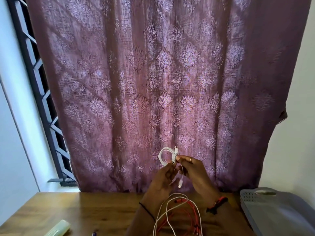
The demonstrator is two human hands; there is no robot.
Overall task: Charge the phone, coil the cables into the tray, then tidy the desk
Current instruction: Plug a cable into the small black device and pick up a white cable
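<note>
Held aloft over tabletop (88, 210): white cable coil (166, 156), left grip (162, 182) and right grip (195, 171) both clamped on it; tray (281, 213) lies to right, lower; right grip closer to tray

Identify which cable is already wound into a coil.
The white cable held up by the left hand and right hand. The second white cable and the red cable lie loose on the desk.

Tray (281, 217) partly beyond the right edge; red cable (178, 200) and pale tube (58, 228) beyond the bottom edge.
</note>
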